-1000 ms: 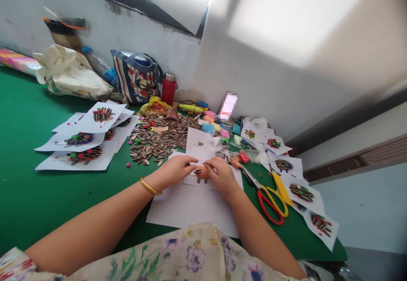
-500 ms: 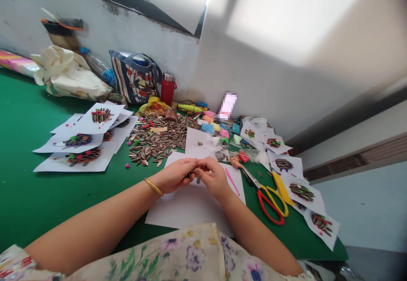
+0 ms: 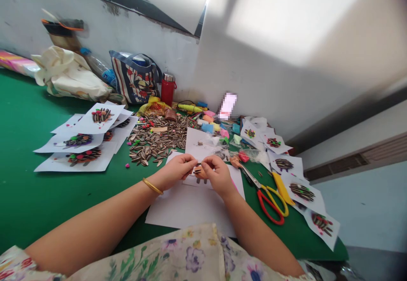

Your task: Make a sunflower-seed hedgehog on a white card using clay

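One orange clay body [image 3: 200,172], with two dark legs [image 3: 201,181], lies on paper midway along the desk's [image 3: 127,204] near edge. Its long axis runs left to right; the legs point toward that edge. One pair of scissors [image 3: 265,194] and five decorated sheets [image 3: 301,191] are to the right.

The left hand's [image 3: 178,170] thumb and forefinger meet above the clay's left end; I cannot tell what they pinch. The right hand's [image 3: 218,176] fingers bend at its right end, their gap and contact unclear.
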